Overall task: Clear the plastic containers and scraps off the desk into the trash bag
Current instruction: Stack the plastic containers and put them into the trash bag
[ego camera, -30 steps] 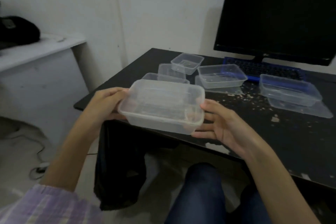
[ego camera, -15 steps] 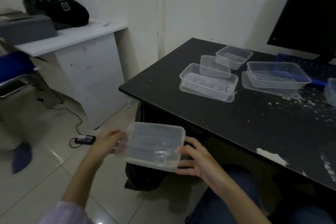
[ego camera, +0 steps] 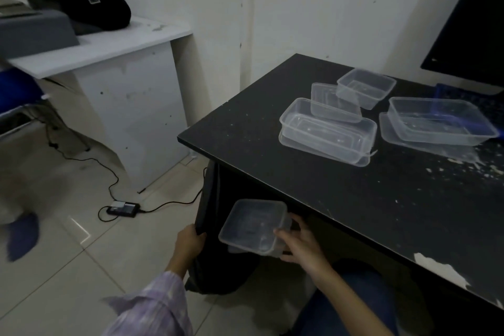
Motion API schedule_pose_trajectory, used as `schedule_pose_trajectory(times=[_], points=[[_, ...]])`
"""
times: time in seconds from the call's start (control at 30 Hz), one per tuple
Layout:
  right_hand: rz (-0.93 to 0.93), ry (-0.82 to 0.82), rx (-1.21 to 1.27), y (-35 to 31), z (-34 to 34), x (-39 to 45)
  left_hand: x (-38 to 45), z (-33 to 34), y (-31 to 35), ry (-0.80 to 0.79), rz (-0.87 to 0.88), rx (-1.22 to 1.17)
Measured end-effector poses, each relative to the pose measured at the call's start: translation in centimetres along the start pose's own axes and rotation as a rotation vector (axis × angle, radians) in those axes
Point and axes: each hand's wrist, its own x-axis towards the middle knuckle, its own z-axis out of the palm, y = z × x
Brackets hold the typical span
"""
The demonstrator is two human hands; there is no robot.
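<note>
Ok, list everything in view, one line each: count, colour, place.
clear plastic containers on desk: four, clear, far-left desktop, some on lids
held clear plastic container: one, clear, below desk edge, over bag
black trash bag: one, black, hanging at desk corner
black desk: one, black, right
pale scraps: many, pale, scattered on desk
monitor: one, black, top right
white side table: one, white, left
black cap: one, black, on side table
power adapter: one, black, floor
left hand: grips bag edge
right hand: holds container
</note>
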Motion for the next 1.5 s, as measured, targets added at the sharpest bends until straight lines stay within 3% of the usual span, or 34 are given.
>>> schedule_pose_trajectory(times=[0.13,0.33,0.47,0.63,0.9,1.0,1.1,1.2,1.27,1.33,1.43,1.5], points=[[-0.036,0.021,-0.095,0.4,1.2,1.6,-0.8,0.1,-0.6,0.026,0.054,-0.125],[-0.051,0.015,-0.194,1.0,4.0,3.5,-4.2,-1.0,0.1,-0.095,0.081,-0.381],[-0.116,0.062,-0.435,1.4,6.7,3.9,-6.3,-1.7,1.8,-0.129,0.085,-0.529],[-0.07,-0.172,-0.749,1.8,8.5,3.7,-6.7,-2.1,1.7,-0.099,0.11,-0.518],[-0.139,-0.138,-0.736,2.0,7.2,3.7,-6.9,-2.2,1.3,-0.025,0.107,-0.321],[-0.116,-0.099,-0.739,2.7,7.0,4.2,-7.5,-2.6,1.8,-0.057,0.078,-0.426],[0.046,0.068,-0.633,3.7,7.3,4.7,-8.2,-3.7,2.2,-0.106,0.04,-0.569],[0.351,0.148,-0.349,5.2,7.2,5.0,-8.4,-4.7,2.1,-0.118,0.013,-0.64],[0.525,0.068,-0.105,6.4,6.6,4.9,-8.0,-5.2,1.6,-0.112,-0.012,-0.669],[0.631,-0.045,-0.027,7.0,6.2,4.3,-7.9,-5.6,1.3,-0.109,-0.011,-0.664],[0.57,-0.01,-0.076,7.8,6.0,4.1,-7.7,-5.7,1.1,-0.075,-0.015,-0.659],[0.39,0.086,-0.223,7.6,6.1,4.3,-7.4,-5.4,0.8,0.001,-0.018,-0.608]])
